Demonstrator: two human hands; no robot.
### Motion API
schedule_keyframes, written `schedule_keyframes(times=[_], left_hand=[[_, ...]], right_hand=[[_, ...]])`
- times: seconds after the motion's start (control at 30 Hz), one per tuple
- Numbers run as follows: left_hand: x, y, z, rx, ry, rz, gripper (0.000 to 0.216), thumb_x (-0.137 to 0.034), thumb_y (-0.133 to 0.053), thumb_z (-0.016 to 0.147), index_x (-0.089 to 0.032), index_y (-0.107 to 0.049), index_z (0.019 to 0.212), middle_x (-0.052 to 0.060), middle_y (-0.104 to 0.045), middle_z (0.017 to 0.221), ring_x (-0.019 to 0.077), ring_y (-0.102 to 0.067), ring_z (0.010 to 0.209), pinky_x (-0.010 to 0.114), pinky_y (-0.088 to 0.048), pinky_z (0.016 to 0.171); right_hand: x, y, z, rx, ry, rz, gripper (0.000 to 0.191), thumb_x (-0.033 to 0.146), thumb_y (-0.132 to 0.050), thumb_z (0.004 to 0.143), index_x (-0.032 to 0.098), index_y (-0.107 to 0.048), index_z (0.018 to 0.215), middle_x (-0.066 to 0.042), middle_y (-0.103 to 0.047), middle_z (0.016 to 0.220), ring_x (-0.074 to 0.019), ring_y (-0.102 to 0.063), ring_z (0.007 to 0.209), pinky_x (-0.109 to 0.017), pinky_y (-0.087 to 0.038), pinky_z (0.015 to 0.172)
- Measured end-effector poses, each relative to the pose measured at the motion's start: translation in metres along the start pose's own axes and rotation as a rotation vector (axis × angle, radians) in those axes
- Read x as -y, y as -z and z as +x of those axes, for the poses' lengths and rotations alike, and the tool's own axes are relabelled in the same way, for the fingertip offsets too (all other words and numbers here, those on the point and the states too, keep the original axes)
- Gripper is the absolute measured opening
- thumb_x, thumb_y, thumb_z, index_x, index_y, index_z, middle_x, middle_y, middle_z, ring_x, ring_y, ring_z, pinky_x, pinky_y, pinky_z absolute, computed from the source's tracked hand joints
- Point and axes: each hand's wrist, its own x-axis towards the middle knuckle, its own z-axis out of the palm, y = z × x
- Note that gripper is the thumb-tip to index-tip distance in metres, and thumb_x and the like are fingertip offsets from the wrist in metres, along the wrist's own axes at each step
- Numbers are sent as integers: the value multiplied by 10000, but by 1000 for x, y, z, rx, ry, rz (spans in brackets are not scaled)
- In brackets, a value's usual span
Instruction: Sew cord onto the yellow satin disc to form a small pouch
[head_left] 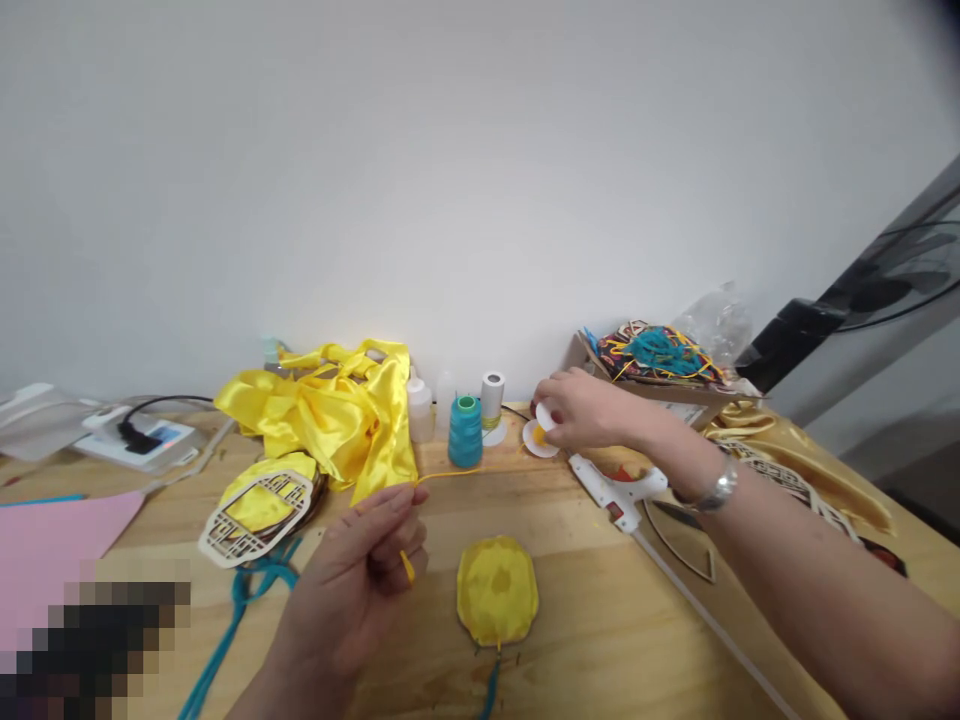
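My left hand (367, 570) is near the table's front, its fingers pinched on a thin yellow cord (450, 475) that runs off to the right. Just right of it a yellow satin-covered piece (497, 590) lies flat on the wooden table (600, 620). My right hand (589, 410) reaches to the back of the table, fingers closed on a small white disc (545, 418) above a white round piece with a yellow centre (538, 440). A white glue gun (619, 490) lies under my right wrist.
Yellow satin cloth (330, 410) is heaped at the back left beside a white lattice cut-out (255, 515). A teal thread spool (465, 430), small white bottles (420, 410) and a box of scraps (660, 360) line the wall. Pink paper (52, 540) lies left.
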Motion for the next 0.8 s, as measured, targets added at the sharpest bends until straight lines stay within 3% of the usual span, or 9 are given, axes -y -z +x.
schedule_keyframes(times=[0.17,0.23,0.3,0.4,0.5,0.57,0.67,0.73,0.8], left_hand=[[-18,3,-8,47,-88,-223,148,-93,-644,672,-150,-542,581,-86,-328,456,36,-314,369,149,-276,322],[-25,5,-9,42,-135,-304,120,-68,-605,693,-161,-553,637,-83,-361,456,42,-352,371,153,-307,327],[-31,7,-9,34,-161,-358,123,-54,-574,716,-171,-561,678,-81,-386,458,46,-372,376,154,-326,337],[-34,9,-6,18,-164,-354,114,-65,-590,705,-173,-569,676,-86,-386,446,43,-356,372,150,-315,339],[-26,9,-4,-10,-97,-159,127,-113,-657,659,-165,-567,586,-89,-357,417,31,-304,355,144,-252,327],[-15,7,-6,-14,28,153,122,-159,-704,622,-149,-603,555,-74,-399,405,17,-284,344,139,-183,323],[5,0,-11,142,286,692,101,-208,-714,603,-127,-670,561,-55,-414,350,16,-265,304,167,-114,325],[15,-5,-14,190,320,835,112,-239,-691,620,-134,-698,580,-67,-386,348,16,-245,293,182,-110,327],[20,-8,-13,185,323,830,131,-275,-682,629,-151,-701,590,-75,-376,355,18,-221,291,192,-100,330]], right_hand=[[-21,15,-35,15,155,350,399,176,-552,678,193,-544,1076,-62,-570,1029,-181,-554,879,-270,-435,759],[-31,19,-52,70,133,587,396,228,-546,698,199,-513,1092,-56,-576,1026,-179,-567,873,-260,-455,718],[-40,22,-70,42,69,810,397,326,-534,703,199,-512,1080,-63,-591,1013,-193,-584,860,-273,-468,699],[-45,27,-92,-263,-139,1080,477,479,-378,741,183,-547,1075,-116,-605,1045,-225,-609,835,-322,-471,669],[-42,31,-95,-621,-281,1203,564,447,-160,829,188,-532,1164,-121,-582,1161,-226,-614,856,-351,-441,635],[-37,30,-85,-688,-265,1160,488,411,-249,844,210,-496,1213,-98,-564,1196,-203,-610,853,-346,-437,648],[-28,20,-58,-556,-193,861,495,378,-557,738,187,-515,1193,-97,-585,1088,-197,-596,824,-335,-465,707],[-19,8,-39,-445,-135,556,481,351,-615,702,156,-560,1139,-87,-581,996,-194,-574,813,-330,-462,749],[-10,-5,-20,-330,-72,337,426,297,-584,731,133,-564,1124,-79,-560,943,-174,-555,815,-297,-442,783]])
